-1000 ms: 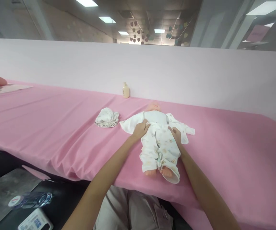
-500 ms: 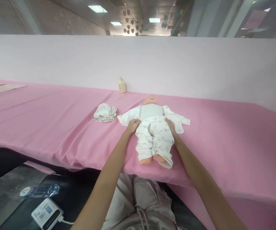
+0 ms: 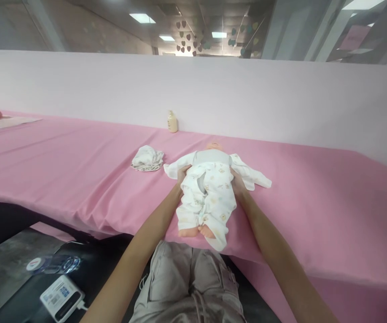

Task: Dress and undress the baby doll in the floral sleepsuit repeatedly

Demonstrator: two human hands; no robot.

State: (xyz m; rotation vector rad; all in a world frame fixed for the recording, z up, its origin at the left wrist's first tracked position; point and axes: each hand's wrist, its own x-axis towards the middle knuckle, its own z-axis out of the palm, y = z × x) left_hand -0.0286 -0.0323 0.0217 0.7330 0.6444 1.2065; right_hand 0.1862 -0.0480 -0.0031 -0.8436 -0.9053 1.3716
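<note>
A baby doll (image 3: pixel 212 156) lies on its back, its feet toward me and its head at the far end. It wears a white long-sleeved top with the arms spread, and white printed pants (image 3: pixel 218 190) with bare feet showing at the cuffs. My left hand (image 3: pixel 182 174) grips the doll's left-hand side in the view, at the waistband. On the opposite side, my right hand (image 3: pixel 239 183) holds the waist as well. The fingers of both hands are partly hidden under the doll and its clothes.
Left of the doll sits a folded white cloth (image 3: pixel 148 158). A cream pump bottle (image 3: pixel 172 122) stands by the wall on the pink sheet (image 3: pixel 89 157). Below left, a clear plastic bottle (image 3: pixel 54 264) and a white device with a cable (image 3: pixel 61 298) lie on a black surface.
The doll's body and legs have shifted left and toward me. My hands have slid further round its sides, and its head shows less.
</note>
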